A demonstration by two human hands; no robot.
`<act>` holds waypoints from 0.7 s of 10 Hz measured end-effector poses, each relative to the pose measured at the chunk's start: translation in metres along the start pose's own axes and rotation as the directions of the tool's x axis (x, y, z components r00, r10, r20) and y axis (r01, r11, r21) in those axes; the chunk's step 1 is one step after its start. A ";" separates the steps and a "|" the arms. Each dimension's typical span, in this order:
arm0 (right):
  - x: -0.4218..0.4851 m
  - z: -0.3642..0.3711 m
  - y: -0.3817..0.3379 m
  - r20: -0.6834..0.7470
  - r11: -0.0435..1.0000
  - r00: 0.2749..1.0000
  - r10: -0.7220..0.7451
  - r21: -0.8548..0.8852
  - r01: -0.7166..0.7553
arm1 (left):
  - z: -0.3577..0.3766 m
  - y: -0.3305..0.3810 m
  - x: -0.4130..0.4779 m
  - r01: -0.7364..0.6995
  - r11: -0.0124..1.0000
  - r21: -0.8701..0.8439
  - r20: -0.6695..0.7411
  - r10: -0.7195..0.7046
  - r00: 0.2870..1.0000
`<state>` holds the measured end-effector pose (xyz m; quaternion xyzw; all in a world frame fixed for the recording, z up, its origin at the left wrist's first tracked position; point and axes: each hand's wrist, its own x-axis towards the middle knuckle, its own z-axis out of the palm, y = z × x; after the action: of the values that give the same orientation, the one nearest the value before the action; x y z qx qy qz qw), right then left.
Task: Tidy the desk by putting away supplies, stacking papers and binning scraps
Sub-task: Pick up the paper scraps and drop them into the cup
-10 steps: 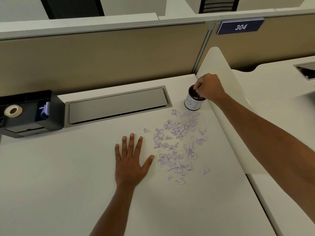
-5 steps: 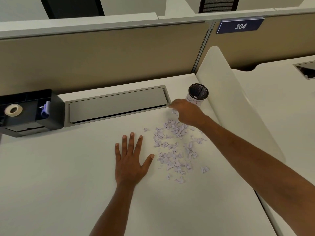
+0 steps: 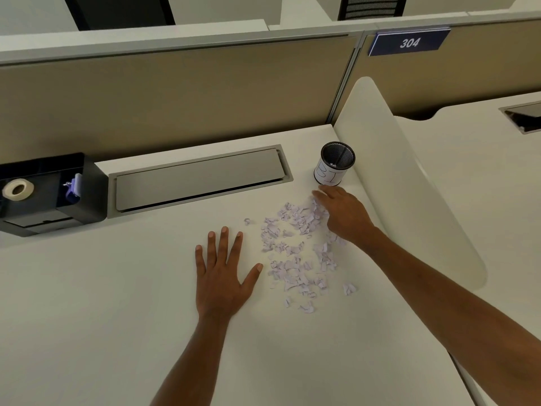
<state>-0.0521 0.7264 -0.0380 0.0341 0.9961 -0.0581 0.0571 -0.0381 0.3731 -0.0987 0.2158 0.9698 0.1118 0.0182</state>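
Several small lilac paper scraps lie scattered on the white desk. A black mesh cup with a white hand-lettered label stands upright behind them, near the desk's back right corner. My right hand lies over the far right edge of the scraps, just in front of the cup, fingers pointing left and down onto the paper; I cannot tell whether it holds any. My left hand rests flat on the desk, fingers spread, just left of the scraps.
A grey cable-tray lid is set into the desk's back. A black organiser at the left holds a tape roll and a purple clip. A beige partition stands behind, a white divider panel at the right.
My right hand left the cup's mouth, dropped to the scraps in front of it, then shifted a little to the right. The left hand has stayed put.
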 end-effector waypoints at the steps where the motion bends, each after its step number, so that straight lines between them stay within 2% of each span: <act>1: 0.002 -0.001 0.001 0.007 0.998 0.998 0.056 0.003 -0.056 | 0.000 0.000 0.000 0.001 1.000 -0.003 0.001 -0.001 1.000; 3: -0.004 0.002 0.001 0.026 0.998 0.998 0.058 0.034 -0.059 | 0.000 0.000 0.000 -0.001 1.000 -0.003 0.000 0.001 1.000; 4: -0.008 0.003 0.005 -0.010 0.996 0.998 0.063 0.070 -0.062 | 0.000 0.000 0.000 -0.005 1.000 -0.005 -0.003 0.005 1.000; 6: -0.006 0.004 0.017 -0.025 0.959 0.970 0.244 0.153 -0.237 | 0.000 0.000 0.001 -0.003 1.000 0.002 0.004 0.003 1.000; 7: -0.007 0.006 0.014 -0.006 0.967 0.976 0.216 0.142 -0.213 | 0.000 0.000 0.001 -0.003 1.000 -0.002 0.001 0.003 1.000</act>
<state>-0.0439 0.7396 -0.0450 0.1463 0.9806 -0.1210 0.0497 -0.0386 0.3735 -0.0989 0.2174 0.9694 0.1125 0.0187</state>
